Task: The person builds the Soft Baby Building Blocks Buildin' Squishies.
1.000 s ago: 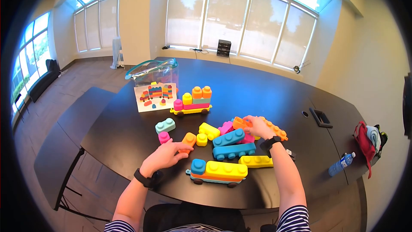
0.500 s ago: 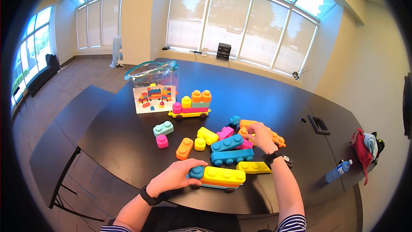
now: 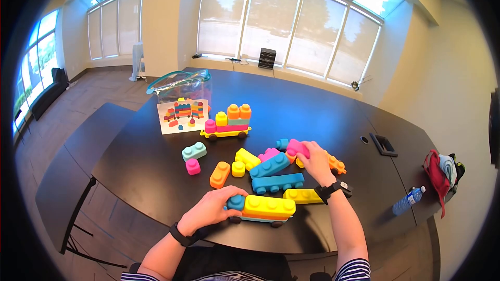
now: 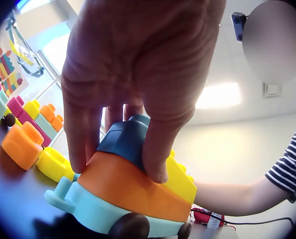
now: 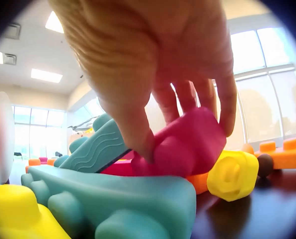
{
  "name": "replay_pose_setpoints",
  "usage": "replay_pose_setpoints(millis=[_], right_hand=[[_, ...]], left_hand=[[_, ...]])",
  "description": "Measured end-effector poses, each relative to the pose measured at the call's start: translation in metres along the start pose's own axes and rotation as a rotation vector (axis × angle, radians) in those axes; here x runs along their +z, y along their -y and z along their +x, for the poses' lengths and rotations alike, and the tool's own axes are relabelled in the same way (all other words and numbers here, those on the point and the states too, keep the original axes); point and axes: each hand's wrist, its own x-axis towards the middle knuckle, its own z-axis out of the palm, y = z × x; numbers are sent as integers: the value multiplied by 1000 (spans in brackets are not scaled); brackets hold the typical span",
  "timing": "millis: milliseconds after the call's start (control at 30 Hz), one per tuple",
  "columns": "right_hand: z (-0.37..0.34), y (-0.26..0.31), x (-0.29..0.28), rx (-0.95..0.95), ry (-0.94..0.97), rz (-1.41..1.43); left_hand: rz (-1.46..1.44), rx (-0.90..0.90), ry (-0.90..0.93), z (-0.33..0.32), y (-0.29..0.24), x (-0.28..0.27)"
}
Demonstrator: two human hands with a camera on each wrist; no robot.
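In front of the person stands a toy block car, with a light-blue wheeled base (image 4: 93, 209), an orange layer (image 4: 123, 179), and a yellow block (image 3: 268, 205) beside a small dark-blue block (image 3: 236, 202) on top. The left hand (image 3: 211, 209) grips the car's dark-blue end, its thumb (image 4: 154, 162) on one side and fingers on the other. Over the loose pile, the right hand (image 3: 317, 165) holds a pink block (image 5: 193, 144) between thumb and fingers. Long blue blocks (image 3: 277, 182) lie close by, with a small yellow block (image 5: 232, 175) beside the pink one.
Farther back is a second block car (image 3: 226, 131), next to a clear bag (image 3: 182, 91) fronted by a picture card (image 3: 183, 116). Loose orange (image 3: 220, 175), pink (image 3: 192, 166) and pale-green (image 3: 194, 151) blocks lie left. A water bottle (image 3: 409, 201) stands at right.
The left hand has left the loose orange block and moved nearer the person, onto the car. The right hand has let go of an orange piece and lifted a pink block.
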Motion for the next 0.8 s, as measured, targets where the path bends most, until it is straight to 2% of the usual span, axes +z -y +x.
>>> replay_pose_setpoints(millis=[67,167,200,233,300,367,400,500,633,700,800], right_hand=[[0,9,-10,-19,-68,84],[-7,42,-25,180,159,817],[-9,64,-38,247,342,966],[-12,74,-39,150,410,932],[-18,99,-35,91,557,963],[-19,121,-34,128,798,947],[-21,132,-29,131,824,961],[-17,148,-16,-3,850,785],[-13,156,-11,-68,796,565],[-14,152,-8,-110,802,540],[-18,153,-5,-110,801,525]], left_hand=[[11,-3,7,0,-1,0],[48,77,-30,-1,6,4],[30,30,-35,-2,4,4],[13,-16,-39,-1,2,4],[-47,-68,-57,-1,2,4],[-135,-83,-88,0,4,5],[-127,-82,-99,-1,2,3],[-88,-77,-108,-2,1,-1],[-89,-77,-115,-4,6,-1],[-209,-130,-57,-3,5,-2],[-167,-101,-78,-4,1,-3]])
